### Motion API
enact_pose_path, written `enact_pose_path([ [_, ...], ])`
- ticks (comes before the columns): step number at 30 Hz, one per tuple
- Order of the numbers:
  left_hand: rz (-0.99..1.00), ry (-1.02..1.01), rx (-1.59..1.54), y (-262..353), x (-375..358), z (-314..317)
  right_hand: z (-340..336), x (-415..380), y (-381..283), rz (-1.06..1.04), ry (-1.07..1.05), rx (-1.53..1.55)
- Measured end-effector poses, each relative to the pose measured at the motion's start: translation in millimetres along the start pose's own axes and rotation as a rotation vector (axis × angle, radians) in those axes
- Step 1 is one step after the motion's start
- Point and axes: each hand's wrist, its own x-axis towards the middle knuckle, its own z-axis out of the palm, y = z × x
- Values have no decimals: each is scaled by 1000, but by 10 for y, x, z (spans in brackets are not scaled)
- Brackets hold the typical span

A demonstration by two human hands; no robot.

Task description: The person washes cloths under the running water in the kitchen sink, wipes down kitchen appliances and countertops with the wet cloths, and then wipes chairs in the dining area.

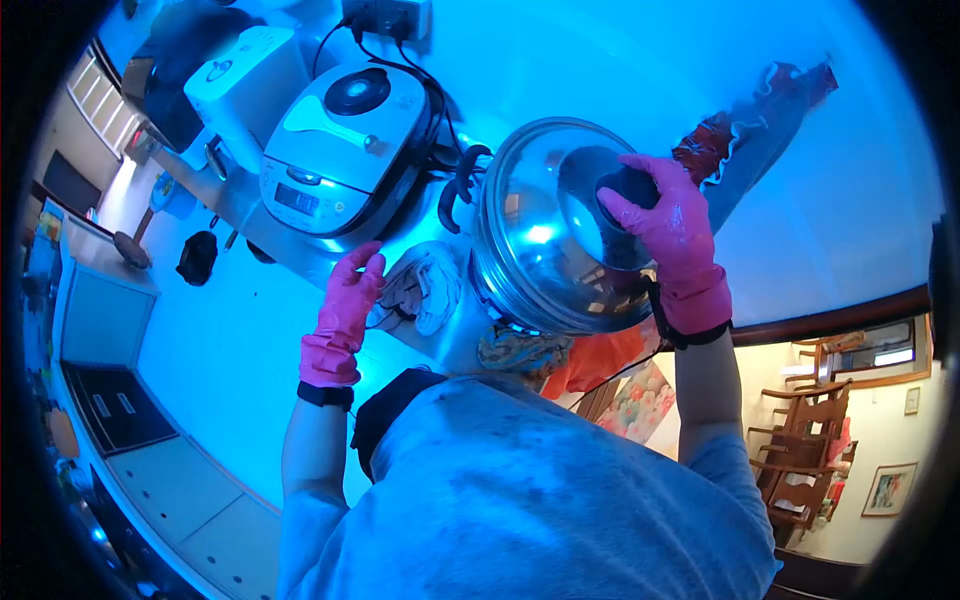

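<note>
Both hands wear pink rubber gloves. My right hand (672, 225) grips the dark round knob (630, 200) of a shiny metal lid (535, 205), which sits on a large round pot (490, 290). My left hand (352, 300) is raised in the air beside a bundled pale cloth (425, 287), its fingers bent and slightly apart, with nothing in them. Up from that hand stands a white rice cooker (340, 150) with a lit display and a pale spoon-like utensil (325, 127) on its closed lid.
A white appliance (245, 85) stands left of the cooker. Black cords run to a wall socket (390, 18). Dark curved hooks or handles (460, 185) lie beside the pot. A red and silver package (750, 130) is behind it. Patterned cloth (520, 350) lies at the counter's near edge.
</note>
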Motion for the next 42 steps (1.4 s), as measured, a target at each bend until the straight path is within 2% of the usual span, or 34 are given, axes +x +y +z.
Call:
enact_pose_path([
  [3,50,-12,121,-221,47,-28,53,17,29,-67,-41,-111],
  [5,13,-23,119,-159,-13,-20,70,5,23,-55,-53,-98],
  [7,-125,-73,178,-76,-89,-29,83,11,12,-43,-64,-86],
  [9,-99,-106,96,-266,-69,-26,110,4,-3,-39,-63,-109],
  [11,211,-179,351,-278,-54,38,136,3,4,-23,-80,-110],
  [12,205,-321,412,-261,-31,44,145,13,9,-8,-89,-114],
  [13,203,-316,408,-240,-43,133,146,22,17,-13,-93,-114],
  [15,217,-386,1071,-213,-63,300,136,0,24,-101,-99,-133],
  [16,214,-386,1068,-266,-52,349,107,-13,-32,-102,-102,-134],
  [18,246,-337,1199,-497,23,452,11,-79,-190,90,-78,-84],
  [19,247,-339,1196,-597,72,508,-30,-141,-170,90,-79,-87],
  [21,350,-220,1245,-755,246,629,-109,-287,-120,207,71,194],
  [23,327,-165,1184,-749,573,803,-250,-454,-419,504,149,96],
  [25,285,-132,1162,-623,1003,982,-339,-717,-366,466,237,-101],
  [26,292,-133,1156,-619,1258,1071,-369,-815,-488,517,254,-73],
  [28,254,-128,886,-749,1835,1262,-436,-1043,-577,567,292,-96],
  [29,251,-121,881,-917,2115,1401,-501,-1169,-518,569,297,-122],
  [30,225,-39,750,-1147,2349,1530,-567,-1295,-461,572,301,-148],
  [33,255,-67,664,-607,1732,1062,-640,-1623,-366,569,380,-142],
  [35,343,-193,1016,-735,1651,874,-665,-1644,-474,685,333,-167],
  [36,398,-198,1007,-770,1484,710,-644,-1680,-437,663,346,-132],
  [38,352,-174,1148,-595,907,396,-640,-1768,-262,657,334,-65],
  [39,307,-149,1266,-582,679,275,-620,-1852,-47,576,353,-30],
  [41,225,-126,1304,-844,408,-52,-583,-1944,71,564,333,89],
  [42,243,-50,1288,-954,286,-208,-543,-2017,150,517,318,167],
])
